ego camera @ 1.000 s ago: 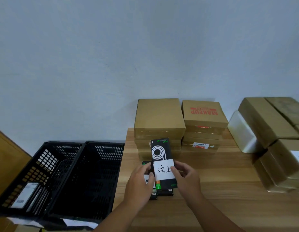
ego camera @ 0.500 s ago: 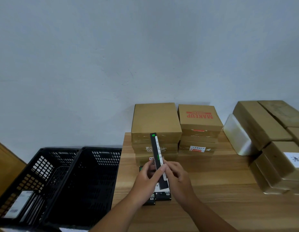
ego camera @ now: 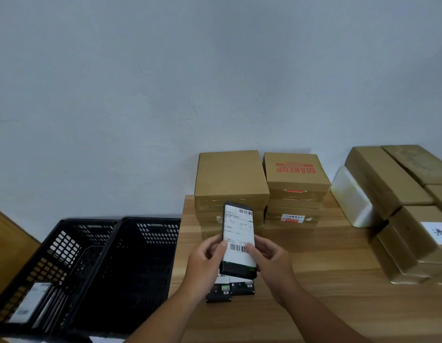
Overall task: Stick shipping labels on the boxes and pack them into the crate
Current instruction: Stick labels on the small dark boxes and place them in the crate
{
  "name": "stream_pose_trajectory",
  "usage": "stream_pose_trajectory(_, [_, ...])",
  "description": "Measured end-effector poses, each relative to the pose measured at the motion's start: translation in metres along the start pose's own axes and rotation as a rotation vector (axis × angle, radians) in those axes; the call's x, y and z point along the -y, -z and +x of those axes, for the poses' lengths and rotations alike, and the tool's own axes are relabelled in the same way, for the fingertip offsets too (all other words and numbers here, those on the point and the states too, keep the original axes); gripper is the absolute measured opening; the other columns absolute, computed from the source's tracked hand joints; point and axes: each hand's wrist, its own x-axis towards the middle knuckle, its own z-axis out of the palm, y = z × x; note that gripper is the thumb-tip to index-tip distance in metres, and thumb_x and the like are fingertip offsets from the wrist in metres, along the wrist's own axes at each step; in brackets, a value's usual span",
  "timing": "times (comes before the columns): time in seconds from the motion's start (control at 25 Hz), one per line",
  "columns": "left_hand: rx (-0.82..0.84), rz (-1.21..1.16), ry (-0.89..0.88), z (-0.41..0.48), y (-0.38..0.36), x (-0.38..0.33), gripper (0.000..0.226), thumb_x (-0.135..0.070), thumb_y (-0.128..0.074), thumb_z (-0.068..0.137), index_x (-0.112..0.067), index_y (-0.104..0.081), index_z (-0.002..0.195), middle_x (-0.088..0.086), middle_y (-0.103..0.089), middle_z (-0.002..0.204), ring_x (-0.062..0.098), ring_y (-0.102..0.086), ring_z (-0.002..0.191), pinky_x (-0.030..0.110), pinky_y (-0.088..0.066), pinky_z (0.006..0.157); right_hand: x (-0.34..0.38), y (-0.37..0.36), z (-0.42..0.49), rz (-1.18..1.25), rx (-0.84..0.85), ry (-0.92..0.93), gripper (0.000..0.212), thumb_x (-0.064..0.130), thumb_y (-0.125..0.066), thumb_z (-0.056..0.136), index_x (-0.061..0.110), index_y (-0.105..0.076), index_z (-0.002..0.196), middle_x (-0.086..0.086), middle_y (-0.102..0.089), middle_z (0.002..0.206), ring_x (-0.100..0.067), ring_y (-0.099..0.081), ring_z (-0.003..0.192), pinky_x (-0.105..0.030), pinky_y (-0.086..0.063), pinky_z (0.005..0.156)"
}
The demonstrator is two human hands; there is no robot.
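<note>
Two hands: left hand point(ego camera: 207, 259) and right hand point(ego camera: 272, 261) grip black box point(ego camera: 237, 267) by its long edges.
Box position: held above desk point(ego camera: 326, 280).
Long axis: pointing away toward wall, shipping label point(ego camera: 237, 233) facing up.

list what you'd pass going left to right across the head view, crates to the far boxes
left black crate → right black crate → left hand → labelled black box held in both hands → right hand → MAKEUP carton stack → gold-wrapped boxes
</note>
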Motion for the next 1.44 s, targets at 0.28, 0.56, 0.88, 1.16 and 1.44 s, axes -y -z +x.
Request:
stream_pose_trajectory(0.28, [-0.017,0.143,-0.083,0.001,0.011,0.013,0.031,-0.025,-0.061,0.101,-0.034,-0.062,0.131,-0.015,-0.076,0.101,0.002,-0.072,0.094,0.016,-0.057,0.069,-0.002,-0.002,0.000,-0.070,-0.027,0.063,0.031,0.010,-0.073,0.091,0.031,-0.071,0.112,0.009,-0.079,0.101,-0.009,-0.075,0.092,-0.027,-0.062,0.068])
stream_pose_trajectory(0.56, [-0.012,0.345,-0.159,-0.007,0.014,0.014,0.037,-0.027,-0.059,0.102,-0.036,-0.059,0.138,-0.020,-0.072,0.101,0.000,-0.069,0.093,0.024,-0.060,0.071,-0.005,-0.001,-0.002,-0.139,-0.003,0.085,0.034,0.009,-0.073,0.090,0.035,-0.069,0.112,0.014,-0.078,0.099,-0.007,-0.075,0.091,-0.025,-0.062,0.067])
stream_pose_trajectory(0.88, [-0.127,0.431,-0.120,-0.025,0.035,0.025,0.033,-0.042,-0.052,0.102,-0.047,-0.057,0.135,-0.022,-0.069,0.109,-0.002,-0.068,0.094,0.032,-0.063,0.075,-0.017,-0.018,0.000,-0.198,0.096,0.081,0.036,0.007,-0.075,0.088,0.033,-0.069,0.112,0.016,-0.078,0.098,-0.006,-0.075,0.091,-0.023,-0.061,0.067])
stream_pose_trajectory(1.16, [-0.422,0.495,0.045,-0.076,0.138,0.056,0.037,-0.052,-0.048,0.102,-0.043,-0.054,0.137,-0.025,-0.060,0.113,-0.002,-0.060,0.101,0.032,-0.056,0.089,-0.042,-0.108,-0.010,-0.251,0.299,0.034,0.035,0.007,-0.077,0.087,0.036,-0.069,0.105,0.023,-0.076,0.088,0.000,-0.074,0.086,-0.019,-0.059,0.062])
stream_pose_trajectory(1.44, [-0.562,0.390,0.180,-0.129,0.280,0.091,0.035,-0.053,-0.047,0.103,-0.044,-0.053,0.136,-0.024,-0.060,0.116,-0.001,-0.059,0.103,0.034,-0.054,0.093,-0.084,-0.248,-0.032,-0.348,0.424,0.009,0.031,0.019,-0.080,0.086,0.030,-0.072,0.114,0.011,-0.079,0.095,-0.010,-0.076,0.087,-0.039,-0.064,0.074])
